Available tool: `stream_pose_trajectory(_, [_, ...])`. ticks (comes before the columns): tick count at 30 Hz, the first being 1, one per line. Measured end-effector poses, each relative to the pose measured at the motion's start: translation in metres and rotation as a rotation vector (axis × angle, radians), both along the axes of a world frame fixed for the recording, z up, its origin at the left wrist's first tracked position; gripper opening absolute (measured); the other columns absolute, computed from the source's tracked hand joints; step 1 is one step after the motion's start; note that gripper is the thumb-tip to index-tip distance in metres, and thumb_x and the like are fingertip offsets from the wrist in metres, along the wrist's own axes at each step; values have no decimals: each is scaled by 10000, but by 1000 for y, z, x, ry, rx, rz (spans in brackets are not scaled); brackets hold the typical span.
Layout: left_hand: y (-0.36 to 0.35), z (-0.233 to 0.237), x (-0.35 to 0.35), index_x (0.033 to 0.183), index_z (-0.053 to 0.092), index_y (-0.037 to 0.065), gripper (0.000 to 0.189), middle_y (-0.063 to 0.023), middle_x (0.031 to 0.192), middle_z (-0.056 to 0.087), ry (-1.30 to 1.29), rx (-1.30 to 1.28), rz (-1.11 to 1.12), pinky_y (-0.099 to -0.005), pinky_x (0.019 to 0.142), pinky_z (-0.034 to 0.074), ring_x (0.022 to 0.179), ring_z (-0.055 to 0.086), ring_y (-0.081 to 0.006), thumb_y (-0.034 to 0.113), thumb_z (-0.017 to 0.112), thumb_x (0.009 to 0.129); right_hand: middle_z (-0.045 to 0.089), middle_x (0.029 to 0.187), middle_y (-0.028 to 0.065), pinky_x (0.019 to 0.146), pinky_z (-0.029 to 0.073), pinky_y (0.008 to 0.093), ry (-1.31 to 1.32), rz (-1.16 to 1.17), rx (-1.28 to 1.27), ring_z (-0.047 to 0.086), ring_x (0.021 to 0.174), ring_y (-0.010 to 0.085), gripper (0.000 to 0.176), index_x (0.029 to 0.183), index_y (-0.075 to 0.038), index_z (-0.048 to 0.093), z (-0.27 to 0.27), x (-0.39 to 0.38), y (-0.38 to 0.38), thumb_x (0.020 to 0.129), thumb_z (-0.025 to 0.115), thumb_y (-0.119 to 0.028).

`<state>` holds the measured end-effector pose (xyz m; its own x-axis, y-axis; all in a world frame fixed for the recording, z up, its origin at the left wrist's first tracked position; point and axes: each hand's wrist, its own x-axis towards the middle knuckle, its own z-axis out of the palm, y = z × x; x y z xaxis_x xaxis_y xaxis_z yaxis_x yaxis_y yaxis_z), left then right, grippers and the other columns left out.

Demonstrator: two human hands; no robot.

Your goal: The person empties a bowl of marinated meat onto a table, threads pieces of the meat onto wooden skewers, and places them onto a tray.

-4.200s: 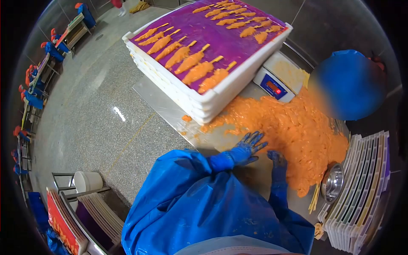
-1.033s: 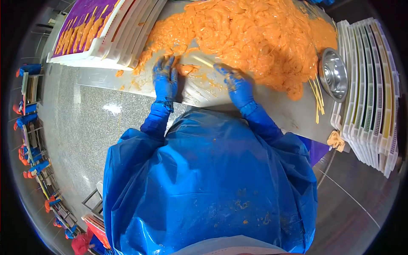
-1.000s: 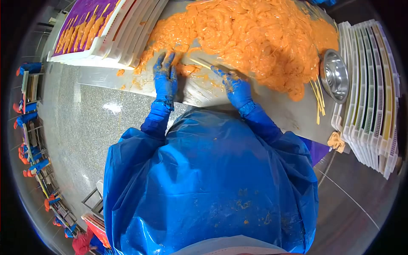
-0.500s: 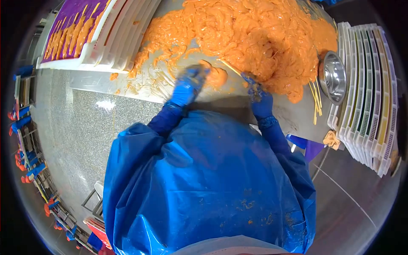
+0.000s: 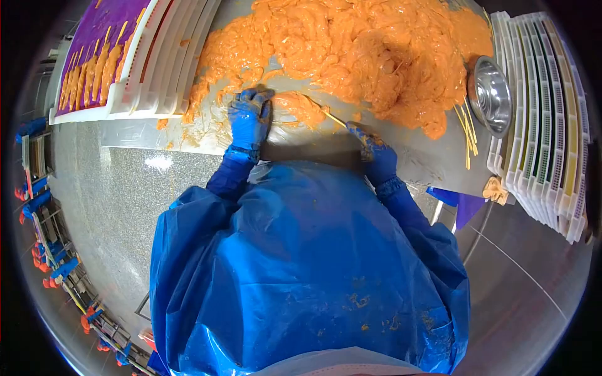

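A steel table (image 5: 433, 166) stands on a speckled grey floor (image 5: 106, 207) bearing a bright glare (image 5: 158, 162), racks (image 5: 34, 188) along its edge.

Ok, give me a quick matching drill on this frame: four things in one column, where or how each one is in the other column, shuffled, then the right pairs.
1. left hand
2. right hand
3. steel bowl
4. purple-lined tray

A. next to the stack of white trays
B. grips a thin stick
C. carries rows of skewered orange pieces
D. rests against a single orange piece

Pairs: 1-D, 2-B, 3-A, 4-C.
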<state>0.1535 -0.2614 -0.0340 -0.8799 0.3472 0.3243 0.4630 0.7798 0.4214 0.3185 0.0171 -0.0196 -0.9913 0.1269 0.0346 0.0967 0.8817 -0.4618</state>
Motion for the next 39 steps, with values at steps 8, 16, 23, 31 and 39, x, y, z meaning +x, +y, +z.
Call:
stream_pose_trajectory(8, [45,2,26,1100,687,174,285,-64,1119,637,109,73,-374,-428,914,439,1079,576,-282,162,662,816,667,848,116,596,521,441,212,23,36,645,706,315,413,1206,-233,663,-38,-18,-14,826,559,-111])
stream_pose_trajectory(16, [45,-9,26,1092,686,159,279,-71,1099,641,92,99,-439,-447,922,445,1046,584,-299,149,646,815,643,781,108,542,504,441,184,232,160,622,623,308,421,1192,-245,671,-37,-35,1,797,573,-138])
stream_pose_trajectory(23, [45,-11,24,1103,679,152,284,-79,1111,641,62,59,-456,-454,955,440,1070,579,-297,155,632,822,648,847,127,597,514,438,150,309,146,623,676,310,286,1072,-198,693,-25,-55,0,820,569,-149])
stream_pose_trajectory(31, [46,-7,23,1109,671,148,283,-86,1122,639,13,35,-453,-453,960,440,1077,576,-307,174,629,831,616,765,94,575,505,405,-13,458,294,625,659,270,579,1385,-264,514,7,-82,-1,840,496,-69])
stream_pose_trajectory(39, [46,-4,23,1091,677,133,265,-99,1122,640,-2,93,-453,-456,949,447,1072,583,-315,174,628,833,642,730,78,507,485,423,51,345,361,627,593,270,376,1179,-209,668,11,-95,-9,848,519,-107])
